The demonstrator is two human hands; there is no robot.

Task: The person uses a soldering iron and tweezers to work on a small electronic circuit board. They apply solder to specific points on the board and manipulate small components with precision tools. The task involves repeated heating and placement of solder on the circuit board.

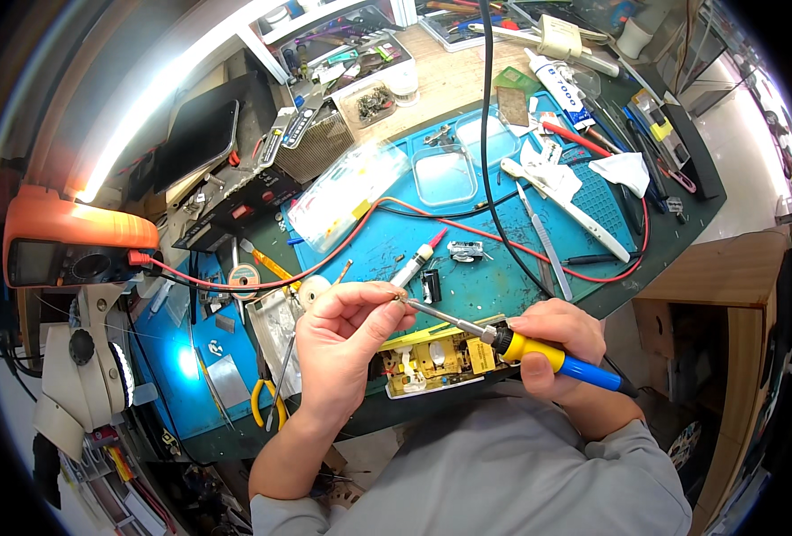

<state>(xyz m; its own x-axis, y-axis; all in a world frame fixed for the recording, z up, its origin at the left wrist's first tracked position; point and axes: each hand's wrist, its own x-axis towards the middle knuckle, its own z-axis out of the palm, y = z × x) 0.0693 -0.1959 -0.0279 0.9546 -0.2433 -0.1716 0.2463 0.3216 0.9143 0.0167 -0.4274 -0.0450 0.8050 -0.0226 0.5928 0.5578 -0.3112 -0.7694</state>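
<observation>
Mat (467,268): blue rubbery work mat, matte and ribbed at its far right, covering the middle of a cluttered bench; red and black leads loop across it.
Meter (75,246): orange-cased multimeter at the person's far left, hard moulded shell, dark screen, a red lead plugged into its side.
Circuit board (441,357): yellow-tan board seated in a white plastic housing at the near edge of the mat, between the 2 hands; flat, stiff, studded with small parts. Judged light but fragile, best steadied by the housing edges and not by the components.
Left hand (338,344): fingers closed narrow, thumb and forefinger pinching a small brownish wire end (396,293) just above the board. The piece looks thin, bendable and very light, easily dropped; a fingertip pinch well back from the hot end seems right.
Right hand (561,344): wrapped around the soldering iron (539,353), all fingers curled on the grip.
Iron details: yellow collar, blue smooth plastic handle, slim bare-metal shaft whose tip meets the pinched wire end; rigid, light, hot at the front, so held on the handle only.
Pliers (262,402): yellow-handled, lying left of the left wrist.
</observation>
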